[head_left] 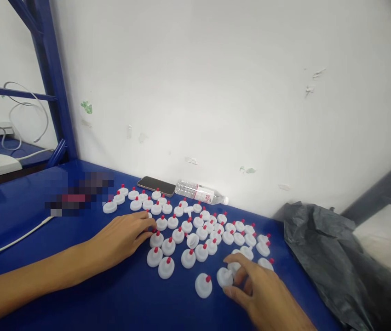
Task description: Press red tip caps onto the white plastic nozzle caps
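Observation:
Many white round nozzle caps with small red tips [188,259] are spread over the blue tabletop [119,294]. My left hand [123,236] reaches in from the left, thumb and forefinger pinched close together at the left side of the group. A bit of red shows between those fingertips, and the cap there is mostly hidden. At the front right, my right hand [261,287] curls its thumb and fingers round a tilted white nozzle cap [224,277], whose tip is hidden by the fingers. Just left of it lies another cap [203,286].
Against the white wall lie a dark phone [156,185] and a clear water bottle [200,191] on its side. A black plastic bag [323,248] sits at the right. A white cable [16,241] leads to a blurred-out object [78,195] at the left, near a blue metal post [59,82].

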Demonstrator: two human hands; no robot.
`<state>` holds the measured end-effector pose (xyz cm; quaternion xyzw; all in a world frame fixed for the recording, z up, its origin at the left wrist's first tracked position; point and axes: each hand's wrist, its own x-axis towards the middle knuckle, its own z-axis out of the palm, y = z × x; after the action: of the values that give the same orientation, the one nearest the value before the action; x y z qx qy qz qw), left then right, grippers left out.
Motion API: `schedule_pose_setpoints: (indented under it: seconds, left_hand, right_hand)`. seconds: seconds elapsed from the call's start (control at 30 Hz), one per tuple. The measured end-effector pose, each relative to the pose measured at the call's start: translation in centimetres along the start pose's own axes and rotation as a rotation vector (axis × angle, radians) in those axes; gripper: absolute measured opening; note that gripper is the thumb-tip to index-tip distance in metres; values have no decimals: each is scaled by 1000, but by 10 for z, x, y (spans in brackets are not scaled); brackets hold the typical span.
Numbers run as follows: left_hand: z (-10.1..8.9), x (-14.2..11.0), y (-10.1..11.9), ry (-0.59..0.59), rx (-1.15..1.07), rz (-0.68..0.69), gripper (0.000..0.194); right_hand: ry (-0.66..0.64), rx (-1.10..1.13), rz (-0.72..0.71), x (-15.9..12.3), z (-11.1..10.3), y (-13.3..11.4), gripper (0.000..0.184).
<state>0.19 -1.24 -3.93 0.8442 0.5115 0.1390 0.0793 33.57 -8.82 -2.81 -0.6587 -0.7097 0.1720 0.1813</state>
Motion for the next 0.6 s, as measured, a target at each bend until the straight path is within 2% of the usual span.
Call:
schedule_pose_setpoints:
  seconds: [0.13, 0.3, 0.37, 0.47, 0.6]
  left_hand:
    - [1, 0, -1, 0, -4, 13, 22]
    - [3, 1, -1, -19, -7, 50, 23]
    - [3, 1, 0, -35, -1, 54, 24]
    - [3, 2, -1, -31, 17, 41, 27]
    - [3, 2, -3, -2, 39, 22, 24]
  right_hand:
    - [-76, 16, 51, 1, -1, -4, 28]
    - [-192, -4, 111, 3, 4, -4, 29]
    - [-161, -35, 89, 3, 3, -6, 26]
    - [-32, -39, 35, 2, -4, -14, 17]
    - [84, 92, -59, -1, -12, -28, 12]
